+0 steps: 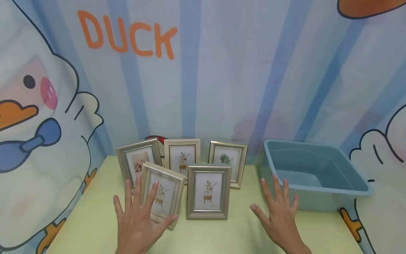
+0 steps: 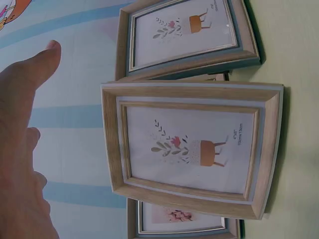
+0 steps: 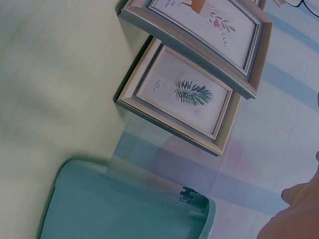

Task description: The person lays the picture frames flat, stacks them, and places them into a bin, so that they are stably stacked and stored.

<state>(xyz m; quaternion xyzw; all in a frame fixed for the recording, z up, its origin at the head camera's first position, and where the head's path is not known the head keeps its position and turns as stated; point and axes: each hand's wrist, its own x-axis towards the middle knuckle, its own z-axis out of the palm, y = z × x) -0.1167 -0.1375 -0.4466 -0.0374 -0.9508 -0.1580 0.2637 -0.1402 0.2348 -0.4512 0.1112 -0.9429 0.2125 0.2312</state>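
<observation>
Your left hand [image 1: 137, 215] is spread wide, fingers straight, in front of the front-left picture frame [image 1: 163, 194]; whether the fingertips touch it, you cannot tell. It grasps nothing. Your right hand [image 1: 279, 215] is also flat and released, palm down over the table [image 1: 88, 225], between the front-right frame [image 1: 208, 192] and the blue tub [image 1: 314, 173]. Both forearms reach forward from the bottom edge. The left wrist view shows the print in the near frame, a potted plant with a pink flower; the right wrist view shows a leaf print in the back-right frame [image 3: 187, 97].
</observation>
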